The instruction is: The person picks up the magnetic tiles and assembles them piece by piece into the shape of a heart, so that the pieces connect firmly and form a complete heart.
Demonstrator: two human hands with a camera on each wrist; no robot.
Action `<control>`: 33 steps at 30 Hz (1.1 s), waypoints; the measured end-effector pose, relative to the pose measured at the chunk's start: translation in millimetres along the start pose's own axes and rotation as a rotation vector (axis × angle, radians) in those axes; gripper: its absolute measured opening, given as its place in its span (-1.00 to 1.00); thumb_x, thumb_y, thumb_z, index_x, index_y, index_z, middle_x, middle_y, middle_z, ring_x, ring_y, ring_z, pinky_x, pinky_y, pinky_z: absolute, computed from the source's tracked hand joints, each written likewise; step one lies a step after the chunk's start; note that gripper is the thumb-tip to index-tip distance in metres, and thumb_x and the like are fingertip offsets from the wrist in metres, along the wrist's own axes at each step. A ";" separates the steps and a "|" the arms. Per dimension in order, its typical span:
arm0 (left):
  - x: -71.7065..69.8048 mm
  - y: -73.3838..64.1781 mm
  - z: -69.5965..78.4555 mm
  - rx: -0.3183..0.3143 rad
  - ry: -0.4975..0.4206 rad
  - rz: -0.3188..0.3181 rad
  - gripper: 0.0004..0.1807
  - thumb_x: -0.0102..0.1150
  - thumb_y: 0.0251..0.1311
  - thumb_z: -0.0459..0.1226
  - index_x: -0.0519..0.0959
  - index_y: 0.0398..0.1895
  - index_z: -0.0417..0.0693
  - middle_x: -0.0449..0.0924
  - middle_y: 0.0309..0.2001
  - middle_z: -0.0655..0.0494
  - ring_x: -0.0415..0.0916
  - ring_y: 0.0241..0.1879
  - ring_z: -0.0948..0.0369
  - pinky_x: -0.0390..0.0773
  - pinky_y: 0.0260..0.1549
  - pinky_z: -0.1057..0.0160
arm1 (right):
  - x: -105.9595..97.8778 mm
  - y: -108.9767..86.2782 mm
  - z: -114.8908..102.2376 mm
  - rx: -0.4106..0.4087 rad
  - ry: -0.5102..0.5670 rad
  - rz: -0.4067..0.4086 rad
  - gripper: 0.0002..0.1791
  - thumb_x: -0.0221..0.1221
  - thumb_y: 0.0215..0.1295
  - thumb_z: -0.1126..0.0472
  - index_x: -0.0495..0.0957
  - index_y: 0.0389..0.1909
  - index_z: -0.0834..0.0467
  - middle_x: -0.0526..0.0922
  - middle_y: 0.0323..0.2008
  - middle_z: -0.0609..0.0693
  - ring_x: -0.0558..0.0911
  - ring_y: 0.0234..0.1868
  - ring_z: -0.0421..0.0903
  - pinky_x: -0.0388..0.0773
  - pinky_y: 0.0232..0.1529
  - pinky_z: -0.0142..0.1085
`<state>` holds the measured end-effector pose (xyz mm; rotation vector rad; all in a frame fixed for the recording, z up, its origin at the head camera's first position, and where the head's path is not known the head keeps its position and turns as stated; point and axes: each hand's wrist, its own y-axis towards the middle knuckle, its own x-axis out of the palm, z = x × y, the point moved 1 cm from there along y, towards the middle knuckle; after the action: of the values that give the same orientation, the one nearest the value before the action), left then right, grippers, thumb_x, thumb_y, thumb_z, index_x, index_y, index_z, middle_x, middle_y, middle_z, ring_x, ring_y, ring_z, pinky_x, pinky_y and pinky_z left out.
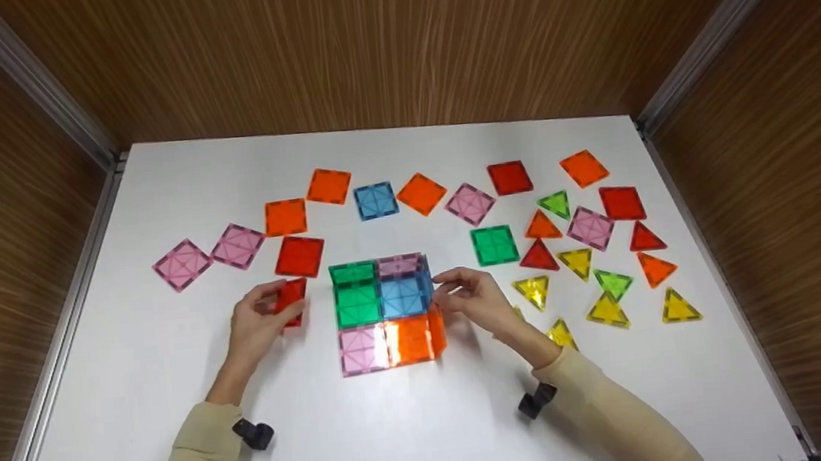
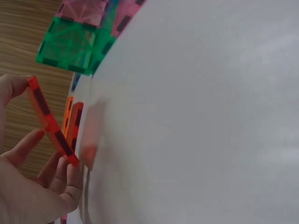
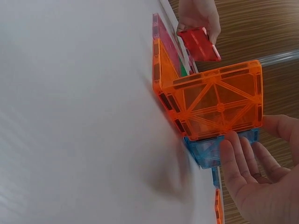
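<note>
My left hand (image 1: 257,322) pinches a red square magnetic tile (image 1: 291,304) between thumb and fingers, tilted and raised above the table in the left wrist view. To its right is a block of flat tiles: a green tile (image 1: 357,305), a blue tile, a pink tile (image 1: 362,349) and an orange tile (image 1: 410,340). Green and pink tiles stand upright along its back edge. On its right side stand an upright orange tile (image 3: 219,100) and an upright blue tile (image 3: 207,151). My right hand (image 1: 476,301) has its fingertips at these two from outside, fingers fairly straight.
Square tiles in orange, pink, blue and red lie in an arc behind the block, including a red one (image 1: 299,257) near my left hand. At right lie a green square (image 1: 495,245) and several triangles, some yellow (image 1: 533,292) ones close by my right forearm. Wooden panels (image 1: 363,47) border the white table.
</note>
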<state>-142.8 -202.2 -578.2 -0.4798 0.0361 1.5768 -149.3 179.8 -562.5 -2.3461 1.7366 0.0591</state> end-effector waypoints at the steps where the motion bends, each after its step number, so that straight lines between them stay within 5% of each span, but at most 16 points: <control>1: 3.1 -1.0 0.8 0.001 -0.031 -0.007 -0.41 0.40 0.36 -0.15 0.51 0.39 -0.09 0.48 0.31 -0.19 0.35 0.17 0.01 0.58 -0.18 0.47 | 0.2 -0.1 0.2 -0.001 0.000 0.000 -0.60 0.34 0.40 0.27 0.61 0.17 0.37 0.72 -0.09 0.24 0.72 -0.27 -0.06 0.69 -0.10 -0.46; 7: 23.9 -8.4 5.2 -0.025 -0.176 -0.056 -0.47 0.37 0.39 -0.15 0.54 0.36 -0.11 0.55 0.32 -0.16 0.44 0.14 0.09 0.59 -0.09 0.50 | 0.4 -0.1 -0.7 0.007 -0.002 0.000 -0.60 0.34 0.39 0.29 0.61 0.18 0.35 0.71 -0.05 0.26 0.69 -0.29 -0.18 0.68 -0.09 -0.46; 14: 41.6 -9.2 9.0 -0.057 -0.234 -0.070 -0.55 0.33 0.42 -0.16 0.57 0.31 -0.07 0.63 0.17 -0.06 0.53 0.00 0.14 0.62 -0.19 0.38 | 0.6 0.2 -1.8 0.011 0.002 -0.002 -0.61 0.34 0.38 0.31 0.61 0.17 0.37 0.71 -0.05 0.28 0.68 -0.29 -0.19 0.67 -0.09 -0.47; 22: 50.1 -5.6 17.5 -0.110 -0.220 -0.097 -0.48 0.36 0.39 -0.09 0.55 0.31 -0.13 0.67 0.12 -0.05 0.58 -0.02 0.13 0.63 -0.22 0.36 | 0.2 0.2 -1.0 0.009 -0.020 0.002 -0.62 0.33 0.39 0.31 0.62 0.16 0.35 0.74 -0.10 0.20 0.62 -0.33 -0.17 0.63 -0.16 -0.47; 28: 55.7 -0.7 20.0 -0.140 -0.305 -0.110 -0.51 0.30 0.43 -0.11 0.55 0.31 -0.15 0.72 -0.19 0.11 0.61 -0.28 0.19 0.70 -0.25 0.33 | 0.1 0.7 0.0 0.005 -0.027 0.009 -0.63 0.34 0.36 0.32 0.63 0.15 0.34 0.73 -0.11 0.19 0.63 -0.34 -0.19 0.62 -0.17 -0.48; 33: 57.9 3.2 21.1 -0.162 -0.326 -0.094 -0.50 0.26 0.45 -0.11 0.54 0.33 -0.18 0.67 -0.27 0.14 0.58 -0.29 0.20 0.71 -0.20 0.36 | -0.4 0.7 -0.4 0.004 -0.034 0.020 -0.63 0.36 0.37 0.29 0.64 0.14 0.33 0.73 -0.09 0.22 0.63 -0.32 -0.19 0.62 -0.18 -0.48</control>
<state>-151.0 -141.0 -578.5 -0.3399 -0.3603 1.5549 -150.1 179.9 -562.2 -2.3113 1.7422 0.0979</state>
